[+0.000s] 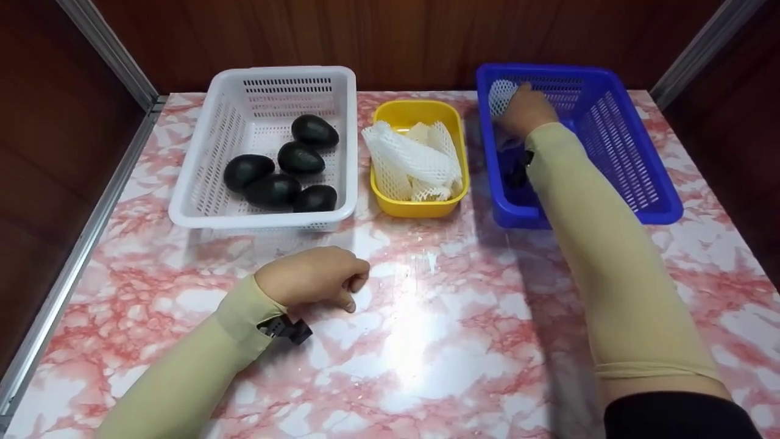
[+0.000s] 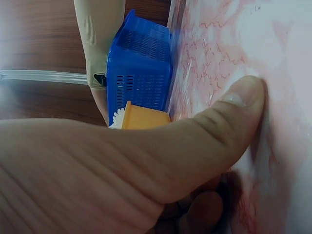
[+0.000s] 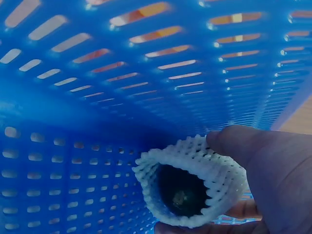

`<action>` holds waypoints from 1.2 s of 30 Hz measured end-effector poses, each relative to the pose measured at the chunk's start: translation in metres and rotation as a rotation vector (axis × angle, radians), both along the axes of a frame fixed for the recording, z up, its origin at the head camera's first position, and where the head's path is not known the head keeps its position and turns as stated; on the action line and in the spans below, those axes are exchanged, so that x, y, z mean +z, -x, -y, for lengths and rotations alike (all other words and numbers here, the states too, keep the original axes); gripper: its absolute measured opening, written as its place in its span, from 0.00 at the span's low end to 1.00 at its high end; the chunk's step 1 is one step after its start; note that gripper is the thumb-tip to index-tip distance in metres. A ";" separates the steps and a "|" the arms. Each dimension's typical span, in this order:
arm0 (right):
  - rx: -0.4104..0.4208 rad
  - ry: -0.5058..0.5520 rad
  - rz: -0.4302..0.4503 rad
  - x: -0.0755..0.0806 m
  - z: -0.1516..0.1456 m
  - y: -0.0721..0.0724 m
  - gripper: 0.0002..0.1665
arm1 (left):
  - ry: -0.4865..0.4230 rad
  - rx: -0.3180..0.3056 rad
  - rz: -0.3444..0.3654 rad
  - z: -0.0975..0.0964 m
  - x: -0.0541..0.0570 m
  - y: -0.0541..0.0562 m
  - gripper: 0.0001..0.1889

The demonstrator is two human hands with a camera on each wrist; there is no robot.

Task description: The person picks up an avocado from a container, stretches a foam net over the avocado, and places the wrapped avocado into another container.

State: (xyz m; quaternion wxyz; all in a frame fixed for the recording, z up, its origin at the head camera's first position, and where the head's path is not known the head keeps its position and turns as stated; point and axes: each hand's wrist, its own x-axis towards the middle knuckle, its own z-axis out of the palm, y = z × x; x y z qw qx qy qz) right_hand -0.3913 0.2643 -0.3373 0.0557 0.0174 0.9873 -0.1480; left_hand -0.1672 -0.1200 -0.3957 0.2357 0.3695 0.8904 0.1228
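Observation:
Inside the blue basket (image 1: 634,152), my right hand (image 1: 529,113) grips an avocado wrapped in a white foam net sleeve (image 1: 503,97). The right wrist view shows the dark end of the avocado (image 3: 183,190) in the sleeve's open mouth, with thumb and fingers around the sleeve. My left hand (image 1: 314,277) rests low at the table in front of the white basket (image 1: 262,223), fingers loosely curled around nothing. In the left wrist view its thumb (image 2: 239,100) points down toward the tabletop.
Several bare dark avocados (image 1: 301,158) lie in the white basket at the left. Between the baskets stands a yellow tub (image 1: 420,209) heaped with white foam net sleeves (image 1: 414,155). The table (image 1: 426,366) has a glossy red-and-white marbled top, with wooden panels (image 1: 414,42) behind it.

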 end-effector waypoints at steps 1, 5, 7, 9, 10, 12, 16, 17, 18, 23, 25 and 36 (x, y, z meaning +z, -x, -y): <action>-0.003 0.002 0.006 0.001 0.000 -0.001 0.67 | -0.001 -0.004 -0.004 0.000 0.000 0.000 0.19; 0.000 -0.018 0.026 0.007 0.000 -0.005 0.67 | -0.001 -0.010 -0.010 0.000 0.000 0.000 0.19; 0.005 -0.030 0.030 0.010 0.001 -0.007 0.67 | 0.000 -0.005 -0.004 0.000 0.000 0.000 0.19; 0.012 -0.045 0.037 0.013 0.001 -0.010 0.64 | 0.001 0.002 0.004 0.000 0.001 0.000 0.19; 0.015 -0.049 0.044 0.015 0.001 -0.012 0.61 | -0.001 0.006 0.008 0.000 0.001 0.000 0.19; 0.018 -0.065 0.057 0.020 0.002 -0.014 0.54 | -0.011 0.008 0.013 0.000 0.001 0.000 0.19; 0.001 -0.092 0.082 0.031 0.004 -0.019 0.44 | -0.033 -0.002 0.006 0.001 0.001 -0.001 0.19; -0.003 -0.099 0.081 0.034 0.005 -0.020 0.44 | -0.036 -0.005 0.003 0.001 0.000 -0.001 0.19; -0.008 -0.102 0.082 0.037 0.006 -0.022 0.42 | -0.035 -0.006 0.001 0.001 0.001 -0.001 0.19; 0.023 -0.093 0.068 0.050 0.011 -0.029 0.30 | -0.023 -0.013 -0.007 0.001 0.000 -0.001 0.19; 0.057 -0.093 0.056 0.055 0.015 -0.032 0.26 | -0.021 -0.018 -0.009 0.001 -0.002 -0.001 0.19; 0.252 -0.122 0.146 0.094 0.049 -0.076 0.38 | -0.017 -0.010 0.000 0.001 0.002 -0.001 0.19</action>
